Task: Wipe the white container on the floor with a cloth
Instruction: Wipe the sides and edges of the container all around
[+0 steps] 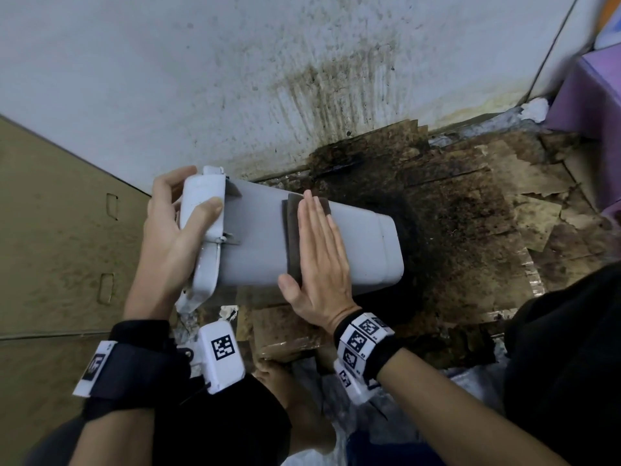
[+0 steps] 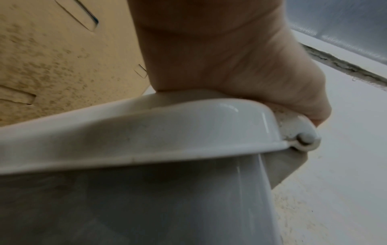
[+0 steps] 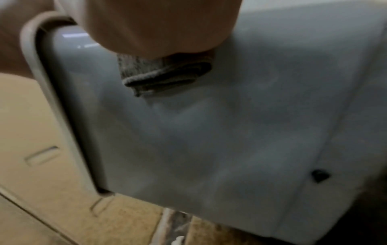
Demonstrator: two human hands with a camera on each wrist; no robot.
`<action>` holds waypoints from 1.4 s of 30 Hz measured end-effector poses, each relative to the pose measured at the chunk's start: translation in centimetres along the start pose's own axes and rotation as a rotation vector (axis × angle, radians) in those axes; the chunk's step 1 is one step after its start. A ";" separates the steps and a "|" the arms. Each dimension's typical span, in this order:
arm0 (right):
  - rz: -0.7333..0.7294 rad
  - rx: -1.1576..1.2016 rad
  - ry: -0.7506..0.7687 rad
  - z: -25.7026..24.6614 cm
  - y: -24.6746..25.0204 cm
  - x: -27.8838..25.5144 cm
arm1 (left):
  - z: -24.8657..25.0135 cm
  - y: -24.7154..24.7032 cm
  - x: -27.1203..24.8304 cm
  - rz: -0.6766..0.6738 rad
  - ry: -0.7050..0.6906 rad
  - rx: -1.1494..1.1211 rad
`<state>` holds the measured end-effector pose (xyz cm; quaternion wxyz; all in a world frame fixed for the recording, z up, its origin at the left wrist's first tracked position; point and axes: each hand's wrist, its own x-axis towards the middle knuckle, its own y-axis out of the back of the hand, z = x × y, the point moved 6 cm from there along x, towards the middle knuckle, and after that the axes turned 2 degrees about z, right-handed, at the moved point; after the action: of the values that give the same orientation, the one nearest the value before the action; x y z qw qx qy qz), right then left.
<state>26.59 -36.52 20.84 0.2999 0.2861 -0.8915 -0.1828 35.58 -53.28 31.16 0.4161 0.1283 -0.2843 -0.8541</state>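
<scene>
The white container (image 1: 366, 245) lies tipped on its side, lidded end to the left, base to the right. My left hand (image 1: 174, 230) grips the lidded end, thumb across the lid's rim (image 2: 188, 126) and fingers behind it. A folded dark grey cloth (image 1: 291, 237) lies across the container's upper side. My right hand (image 1: 321, 253) presses flat on the cloth with straight fingers. In the right wrist view the cloth (image 3: 165, 76) sticks out from under the palm against the container's wall (image 3: 230, 132).
A stained white wall (image 1: 302, 79) rises just behind the container. Dirty, torn brown cardboard (image 1: 470, 203) covers the floor to the right. A large tan cardboard box (image 1: 60, 230) stands at the left. A purple object (image 1: 591, 105) sits at the far right.
</scene>
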 end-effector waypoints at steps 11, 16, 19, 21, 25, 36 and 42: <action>0.068 -0.118 -0.158 9.6 2.4 -3.5 | -0.1 -0.1 -0.2 -0.004 0.017 -0.002; 0.076 -0.010 -0.105 2.2 0.8 -1.4 | 0.2 -0.4 -0.1 -0.004 -0.005 0.015; 0.027 -0.020 -0.010 0.1 0.1 -0.9 | 0.2 -0.2 0.0 -0.010 -0.008 0.008; 0.012 -0.061 0.051 0.8 0.1 -1.5 | 0.0 -0.1 -0.1 -0.010 -0.003 0.000; 0.023 -0.131 0.019 5.3 0.8 -3.8 | 0.2 -0.3 0.0 -0.016 -0.004 -0.011; 0.050 -0.030 -0.156 3.7 0.7 -3.3 | 0.4 -0.1 0.0 -0.006 -0.011 -0.028; -0.045 -0.040 0.015 2.4 0.0 -2.3 | -0.1 0.4 0.3 -0.012 0.009 -0.024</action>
<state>26.57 -34.74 18.06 0.3080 0.3013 -0.8788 -0.2052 35.70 -53.72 31.36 0.4136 0.1287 -0.2715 -0.8594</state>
